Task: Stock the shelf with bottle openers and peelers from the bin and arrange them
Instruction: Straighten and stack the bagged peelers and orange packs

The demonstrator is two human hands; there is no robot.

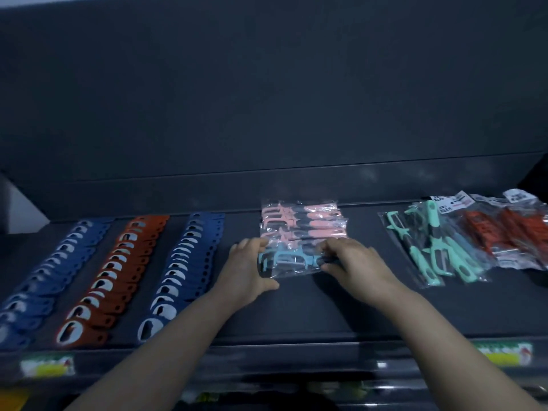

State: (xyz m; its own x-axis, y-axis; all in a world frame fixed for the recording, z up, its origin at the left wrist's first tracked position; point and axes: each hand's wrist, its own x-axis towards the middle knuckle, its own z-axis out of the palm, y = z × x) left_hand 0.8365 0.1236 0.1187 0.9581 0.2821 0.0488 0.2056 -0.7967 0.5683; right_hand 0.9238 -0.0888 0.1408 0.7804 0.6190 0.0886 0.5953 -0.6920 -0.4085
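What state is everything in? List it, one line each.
Left hand: grips blue peeler's left end.
Right hand: pinches its right end.
Blue peeler: bagged, held in front of pink peelers.
Pink peelers: bagged, overlapped row.
Blue openers: two overlapped rows.
Red openers: one row between them.
Teal peelers: bagged, loosely fanned.
Red packs: bagged, untidy pile.

Bare shelf [326, 310] in front (wide); opener rows [112, 271] left, peeler packs [302, 226] beyond and right.

Yellow-green left price tag [47, 364] sits lower left, right price tag [504, 354] lower right. Blurry orange thing [13, 400] bottom-left corner, pale wall patch [20, 209] at left edge.
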